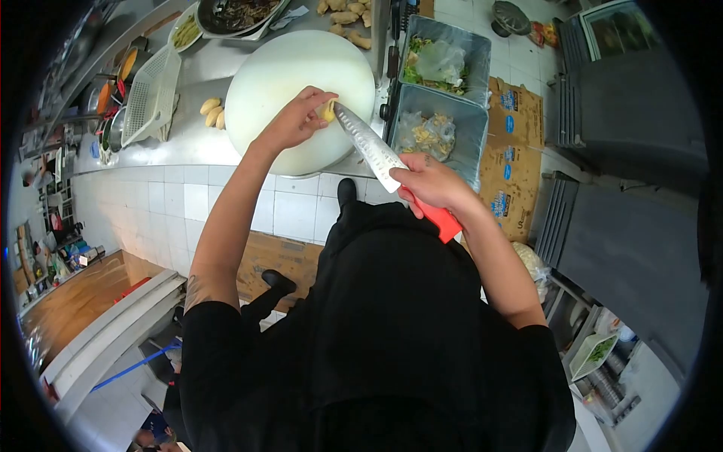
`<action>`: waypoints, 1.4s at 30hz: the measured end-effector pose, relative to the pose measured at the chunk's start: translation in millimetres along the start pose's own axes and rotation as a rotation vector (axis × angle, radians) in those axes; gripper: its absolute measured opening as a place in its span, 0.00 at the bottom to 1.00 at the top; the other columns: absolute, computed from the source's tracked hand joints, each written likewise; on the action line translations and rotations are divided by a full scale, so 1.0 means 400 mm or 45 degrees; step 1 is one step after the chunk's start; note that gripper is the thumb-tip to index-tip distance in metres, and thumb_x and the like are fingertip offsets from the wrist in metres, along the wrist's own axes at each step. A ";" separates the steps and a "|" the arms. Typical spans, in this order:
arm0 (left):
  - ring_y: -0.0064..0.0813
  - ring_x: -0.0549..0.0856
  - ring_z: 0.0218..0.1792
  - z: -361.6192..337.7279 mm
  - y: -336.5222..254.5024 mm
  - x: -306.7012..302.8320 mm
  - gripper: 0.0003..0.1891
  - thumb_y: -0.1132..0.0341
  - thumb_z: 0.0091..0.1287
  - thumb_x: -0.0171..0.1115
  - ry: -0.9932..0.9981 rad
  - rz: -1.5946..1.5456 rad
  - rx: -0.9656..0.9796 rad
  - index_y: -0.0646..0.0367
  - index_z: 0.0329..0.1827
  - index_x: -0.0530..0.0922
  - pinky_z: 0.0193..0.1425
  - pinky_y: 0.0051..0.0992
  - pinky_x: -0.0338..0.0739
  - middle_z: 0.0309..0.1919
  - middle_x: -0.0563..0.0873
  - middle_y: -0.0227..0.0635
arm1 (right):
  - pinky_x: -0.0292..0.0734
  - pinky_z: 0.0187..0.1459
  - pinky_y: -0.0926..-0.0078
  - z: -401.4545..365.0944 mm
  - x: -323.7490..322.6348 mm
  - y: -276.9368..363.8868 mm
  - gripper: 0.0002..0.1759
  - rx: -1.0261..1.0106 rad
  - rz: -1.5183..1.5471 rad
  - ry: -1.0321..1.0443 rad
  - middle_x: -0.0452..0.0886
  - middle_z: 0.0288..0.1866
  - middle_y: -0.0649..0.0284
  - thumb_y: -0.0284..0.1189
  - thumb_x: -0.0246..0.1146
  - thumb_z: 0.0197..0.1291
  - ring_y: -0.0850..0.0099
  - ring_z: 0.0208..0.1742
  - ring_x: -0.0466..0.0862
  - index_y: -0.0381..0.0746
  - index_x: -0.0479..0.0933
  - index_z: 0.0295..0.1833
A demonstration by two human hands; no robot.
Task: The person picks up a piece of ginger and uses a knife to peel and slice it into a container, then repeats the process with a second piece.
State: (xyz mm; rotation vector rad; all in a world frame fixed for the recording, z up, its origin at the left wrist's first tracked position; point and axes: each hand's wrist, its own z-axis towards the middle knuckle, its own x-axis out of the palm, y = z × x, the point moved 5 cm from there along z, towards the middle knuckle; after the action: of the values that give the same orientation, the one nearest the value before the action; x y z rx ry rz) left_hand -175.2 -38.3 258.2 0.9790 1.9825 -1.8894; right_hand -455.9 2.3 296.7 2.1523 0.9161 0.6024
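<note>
My left hand (296, 120) pinches a small piece of ginger (328, 113) above the round white cutting board (294, 64). In my right hand (435, 182) is a kitchen knife (369, 147) with a red handle, gripped near the base of the blade. The blade points up and to the left, its tip right at the ginger. Several pale peeled ginger pieces (212, 111) lie on the metal counter left of the board. Unpeeled ginger (346, 16) lies beyond the board at the upper right.
Two grey bins stand right of the counter, the far bin (444, 34) with greens and plastic, the near bin (474, 132) with peelings in a bag. A white basket (154, 98) and a dark-filled bowl (237, 16) sit on the counter. Flattened cardboard (520, 169) covers floor at right.
</note>
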 end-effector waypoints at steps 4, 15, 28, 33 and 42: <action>0.28 0.79 0.41 -0.001 -0.015 -0.003 0.32 0.82 0.65 0.67 -0.002 0.031 0.012 0.50 0.73 0.78 0.48 0.26 0.78 0.56 0.78 0.34 | 0.72 0.19 0.73 -0.010 0.001 0.004 0.11 -0.010 -0.027 0.032 0.74 0.22 0.67 0.31 0.55 0.77 0.74 0.14 0.75 0.33 0.75 0.46; 0.34 0.83 0.44 -0.003 -0.013 0.002 0.31 0.80 0.66 0.68 -0.013 0.043 -0.003 0.52 0.73 0.78 0.51 0.31 0.80 0.56 0.78 0.39 | 0.73 0.20 0.69 -0.007 0.014 0.005 0.11 -0.038 -0.045 0.004 0.75 0.22 0.65 0.29 0.53 0.73 0.71 0.14 0.77 0.32 0.76 0.43; 0.30 0.79 0.39 0.001 -0.004 0.004 0.30 0.79 0.65 0.69 -0.032 0.013 -0.015 0.52 0.72 0.78 0.50 0.29 0.79 0.56 0.78 0.37 | 0.72 0.18 0.70 0.009 0.018 -0.059 0.12 -0.040 0.220 0.073 0.74 0.22 0.66 0.32 0.55 0.79 0.73 0.14 0.76 0.33 0.77 0.47; 0.29 0.79 0.39 -0.002 -0.002 0.003 0.30 0.78 0.66 0.69 -0.038 0.003 -0.007 0.50 0.72 0.78 0.49 0.28 0.79 0.57 0.77 0.36 | 0.67 0.16 0.76 0.001 0.020 -0.069 0.10 0.007 0.612 0.152 0.70 0.21 0.69 0.33 0.58 0.80 0.76 0.12 0.70 0.37 0.77 0.52; 0.27 0.80 0.39 0.002 0.019 0.004 0.32 0.79 0.65 0.70 -0.041 -0.041 -0.055 0.51 0.74 0.78 0.51 0.27 0.81 0.57 0.77 0.36 | 0.59 0.14 0.77 0.009 0.014 -0.125 0.14 -0.036 1.433 0.424 0.67 0.18 0.73 0.35 0.53 0.81 0.78 0.09 0.64 0.39 0.74 0.41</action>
State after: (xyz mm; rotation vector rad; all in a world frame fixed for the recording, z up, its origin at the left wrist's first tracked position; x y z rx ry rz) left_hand -172.3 -39.1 251.0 0.9051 2.0239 -1.8593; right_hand -471.3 29.9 257.3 2.4452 -0.2748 1.5079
